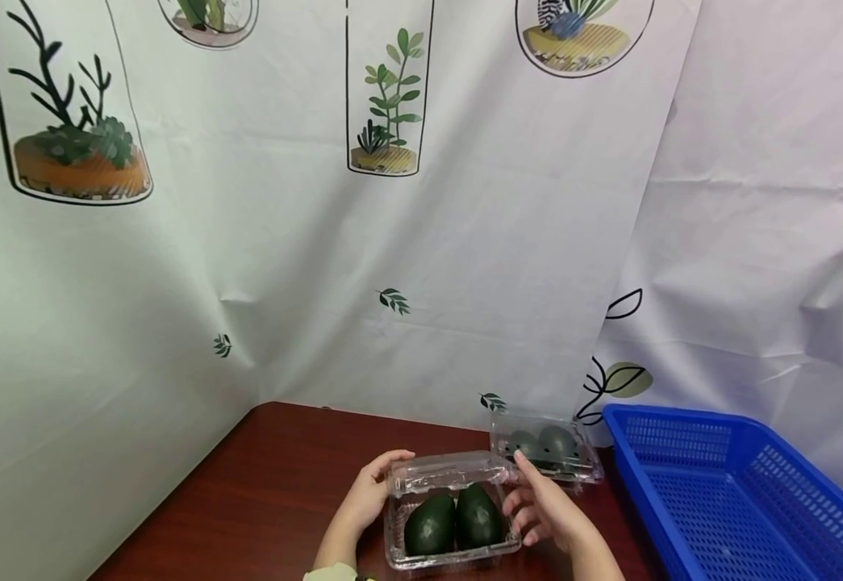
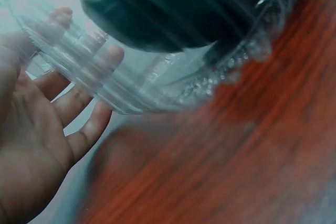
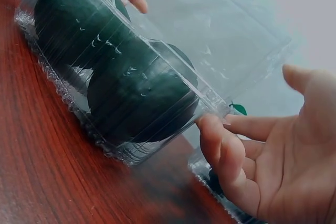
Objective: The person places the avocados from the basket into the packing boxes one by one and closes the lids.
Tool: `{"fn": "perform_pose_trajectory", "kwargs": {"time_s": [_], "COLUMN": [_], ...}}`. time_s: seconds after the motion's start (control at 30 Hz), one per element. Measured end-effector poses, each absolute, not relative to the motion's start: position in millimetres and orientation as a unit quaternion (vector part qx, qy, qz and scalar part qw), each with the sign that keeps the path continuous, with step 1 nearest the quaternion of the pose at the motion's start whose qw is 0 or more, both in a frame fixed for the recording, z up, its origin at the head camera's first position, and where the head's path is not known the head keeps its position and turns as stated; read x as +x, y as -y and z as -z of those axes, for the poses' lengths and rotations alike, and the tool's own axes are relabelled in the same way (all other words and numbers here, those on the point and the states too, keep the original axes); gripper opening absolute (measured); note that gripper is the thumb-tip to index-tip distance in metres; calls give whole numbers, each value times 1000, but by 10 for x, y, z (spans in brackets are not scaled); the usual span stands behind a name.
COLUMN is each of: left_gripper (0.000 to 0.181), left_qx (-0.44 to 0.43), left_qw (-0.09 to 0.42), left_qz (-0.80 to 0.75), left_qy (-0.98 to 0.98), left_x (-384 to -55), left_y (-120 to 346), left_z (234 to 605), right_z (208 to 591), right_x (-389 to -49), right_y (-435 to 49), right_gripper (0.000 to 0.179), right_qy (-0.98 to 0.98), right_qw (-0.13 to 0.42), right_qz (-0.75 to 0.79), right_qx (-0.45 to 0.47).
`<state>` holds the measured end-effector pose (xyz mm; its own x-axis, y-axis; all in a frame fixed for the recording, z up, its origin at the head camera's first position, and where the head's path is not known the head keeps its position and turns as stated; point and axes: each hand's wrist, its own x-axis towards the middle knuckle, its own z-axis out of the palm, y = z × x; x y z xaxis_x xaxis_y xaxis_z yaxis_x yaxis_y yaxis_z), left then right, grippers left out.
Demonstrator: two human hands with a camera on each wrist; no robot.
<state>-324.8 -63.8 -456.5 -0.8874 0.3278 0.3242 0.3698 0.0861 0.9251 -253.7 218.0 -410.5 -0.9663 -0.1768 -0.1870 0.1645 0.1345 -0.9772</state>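
Note:
A clear plastic clamshell box (image 1: 452, 558) with its lid raised stands on the table, holding two dark green avocados (image 1: 430, 526). At the box's left side, my left hand (image 1: 365, 494) grips the plastic near the hinge. Through the clear wall in the left wrist view, fingers (image 2: 79, 103) of that hand show behind it. My right hand (image 1: 550, 510) is at the opposite side, its fingertips touching the box's edge. In the right wrist view the thumb (image 3: 300, 78) stands apart from the plastic. Both avocados (image 3: 142, 90) lie side by side there.
Behind my right hand sits a second clear box (image 1: 588, 466) with dark green fruit inside. A blue plastic basket (image 1: 671, 516) stands at the right. The reddish-brown table (image 1: 269, 484) meets a white patterned cloth (image 1: 319, 323) at its back and left.

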Motion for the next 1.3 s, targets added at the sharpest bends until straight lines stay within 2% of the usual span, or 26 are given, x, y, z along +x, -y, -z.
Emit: {"fn": "perform_pose_trajectory", "kwargs": {"time_s": [0.2,0.3,0.43,0.57,0.7,0.83,0.93,1.03,1.17,1.3], "left_gripper": [45,59,71,64,46,46,47,37,19,25], "left_qx": [-237,-245,-229,-210,-175,-139,-161,-200,-227,-214], "left_qw": [-74,-117,-138,-123,-134,-213,-278,-310,-307,-268], "left_qz": [668,686,701,715,716,664,628,633,664,677], "left_qy": [702,675,661,656,662,703,709,680,643,651], "left_x": [-3233,-3217,-3200,-3171,-3120,-3048,-3013,-3008,-3019,-3028], "left_y": [666,683,774,950,1082,1142,1150,1154,1163,1126], "left_z": [4552,4544,4526,4484,4420,4379,4375,4376,4378,4395], "right_z": [4115,4125,4115,4116,4127,4146,4168,4196,4227,4238], "right_x": [-2538,-2541,-2539,-2538,-2538,-2546,-2565,-2588,-2611,-2621], "right_y": [-2188,-2198,-2191,-2164,-2144,-2155,-2175,-2190,-2187,-2162], "right_gripper": [62,61,58,53,53,55,57,59,62,61], "right_qy": [-731,-729,-740,-755,-753,-738,-719,-697,-686,-700], "right_qw": [130,125,112,99,94,95,102,105,83,59], "right_qz": [670,673,664,648,651,668,685,705,716,706], "right_qx": [-3,-3,0,7,9,-19,-54,-80,-96,-88]}}
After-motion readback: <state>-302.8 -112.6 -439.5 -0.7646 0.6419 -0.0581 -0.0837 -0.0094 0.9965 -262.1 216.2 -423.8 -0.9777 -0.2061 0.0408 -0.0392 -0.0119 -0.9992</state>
